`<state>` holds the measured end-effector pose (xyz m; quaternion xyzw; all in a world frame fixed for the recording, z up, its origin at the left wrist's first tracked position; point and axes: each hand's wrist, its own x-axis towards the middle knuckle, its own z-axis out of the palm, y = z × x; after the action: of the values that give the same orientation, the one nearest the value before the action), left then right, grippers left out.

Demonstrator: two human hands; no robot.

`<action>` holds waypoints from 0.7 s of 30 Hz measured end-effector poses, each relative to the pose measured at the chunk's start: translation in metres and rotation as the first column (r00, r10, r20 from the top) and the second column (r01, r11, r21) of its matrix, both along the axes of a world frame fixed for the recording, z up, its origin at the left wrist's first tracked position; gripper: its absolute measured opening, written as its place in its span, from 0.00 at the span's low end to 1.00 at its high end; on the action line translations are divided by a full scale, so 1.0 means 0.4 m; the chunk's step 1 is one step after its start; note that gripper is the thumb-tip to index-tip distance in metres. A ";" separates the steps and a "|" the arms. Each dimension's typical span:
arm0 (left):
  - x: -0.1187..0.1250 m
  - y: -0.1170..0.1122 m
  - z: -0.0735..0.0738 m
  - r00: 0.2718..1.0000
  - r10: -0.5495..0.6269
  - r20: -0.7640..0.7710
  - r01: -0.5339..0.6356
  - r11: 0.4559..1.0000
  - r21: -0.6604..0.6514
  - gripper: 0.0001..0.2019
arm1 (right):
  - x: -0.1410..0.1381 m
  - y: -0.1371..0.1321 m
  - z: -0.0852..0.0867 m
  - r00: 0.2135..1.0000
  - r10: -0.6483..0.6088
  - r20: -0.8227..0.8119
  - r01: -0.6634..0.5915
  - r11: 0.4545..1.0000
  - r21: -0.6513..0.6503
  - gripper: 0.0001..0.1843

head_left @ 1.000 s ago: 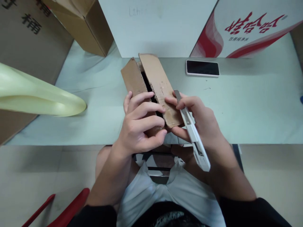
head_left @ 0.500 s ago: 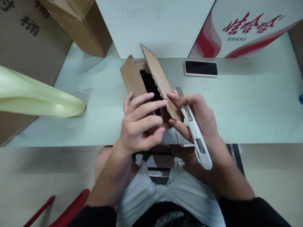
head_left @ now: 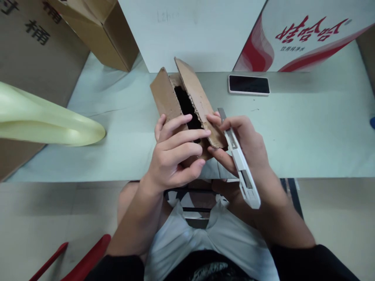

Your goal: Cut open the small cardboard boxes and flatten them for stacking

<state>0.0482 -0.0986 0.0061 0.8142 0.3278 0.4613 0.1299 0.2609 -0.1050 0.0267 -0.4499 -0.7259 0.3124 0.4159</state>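
A small brown cardboard box [head_left: 165, 93] stands tilted near the table's front edge. Its two long flaps are raised around a dark opening; ragged edges line the gap, and the inside is too dark to make out. My left hand [head_left: 172, 154] rests against the near left side, its fingers spread and reaching across the opening toward the right flap [head_left: 199, 95]. In my right hand [head_left: 247, 140] is a white utility knife [head_left: 241, 166], blade out and pointing away from me. Fingertips of that same hand also touch the right flap.
A phone [head_left: 249, 85] lies on the pale green table cover [head_left: 307, 128]. White cartons [head_left: 190, 39] line the back, and a brown box [head_left: 120, 43] stands at back left. A pale yellow smooth object [head_left: 52, 119] juts in from the left. Red chair parts [head_left: 88, 261] show below.
The box has shifted very slightly right and toward me. My left fingers moved a little with it, and the knife's handle end swung slightly left.
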 end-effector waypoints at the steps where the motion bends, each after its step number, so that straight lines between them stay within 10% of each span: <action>1: -0.002 0.000 -0.001 1.000 -0.010 0.022 0.010 1.000 -0.008 0.07 | -0.001 0.000 -0.002 1.000 -0.013 -0.015 0.013 1.000 0.001 0.21; 10: -0.013 -0.004 -0.014 0.860 0.296 0.415 -0.288 0.954 -0.083 0.03 | -0.014 0.003 -0.025 0.945 -0.186 -0.268 0.197 0.980 0.012 0.21; 14: -0.010 0.019 -0.014 0.695 0.443 0.567 -0.389 0.894 -0.222 0.20 | -0.009 0.015 -0.035 0.929 -0.206 -0.308 0.214 0.977 -0.008 0.18; 21: -0.096 0.059 -0.011 0.263 0.658 0.705 -0.367 0.744 -0.558 0.17 | 0.009 0.053 -0.041 0.829 -0.361 -0.427 0.403 0.915 0.008 0.18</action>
<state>0.0098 -0.0751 0.0019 0.2750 0.5226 0.7724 0.2340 0.2643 -0.0837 0.0105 -0.4879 -0.5296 0.2758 0.6367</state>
